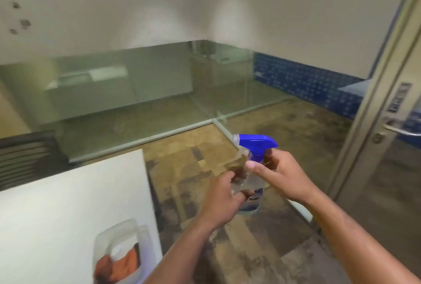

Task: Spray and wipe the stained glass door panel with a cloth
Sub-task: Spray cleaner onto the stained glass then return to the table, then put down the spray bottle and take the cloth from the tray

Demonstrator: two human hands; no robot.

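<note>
Hands: you are working bare-handed; the left hand and the right hand are both showing uncovered knuckles, fingers and wrists.
Left forearm: your left forearm is running bare from the wrist to the bottom edge of the view.
Right forearm: your right forearm is showing bare all the way to the lower right corner.
Nails: your right thumbnail is showing short, pale and trimmed.
Sharpness: your left fingers are smearing with blur, so their nails are not reading; the right hand is coming through crisp.
Sleeves: the frame is cutting your arms off partway up, so anything worn higher is lying out of sight.
</note>
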